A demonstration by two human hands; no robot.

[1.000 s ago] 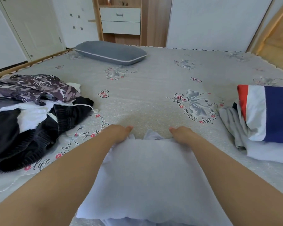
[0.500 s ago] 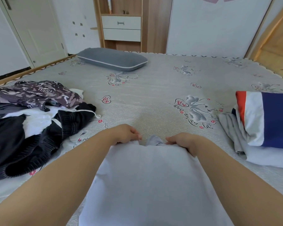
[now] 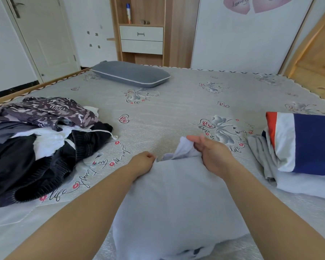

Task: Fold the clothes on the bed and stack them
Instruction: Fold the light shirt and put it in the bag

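Folding pale blue cloth top (image 3: 176, 199): both hands, left (image 3: 142, 163) & right (image 3: 212, 154), grip its far edge. Dark unfolded pile (image 3: 36, 147) waits left; folded stack (image 3: 298, 147) sits right.

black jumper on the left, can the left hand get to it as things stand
Probably yes, once it lets go: the left hand grips the white garment, and only bare bed lies between it and the black jumper.

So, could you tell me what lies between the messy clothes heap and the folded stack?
In the head view, the pale garment gripped by both hands, left hand and right hand, plus patterned bed.
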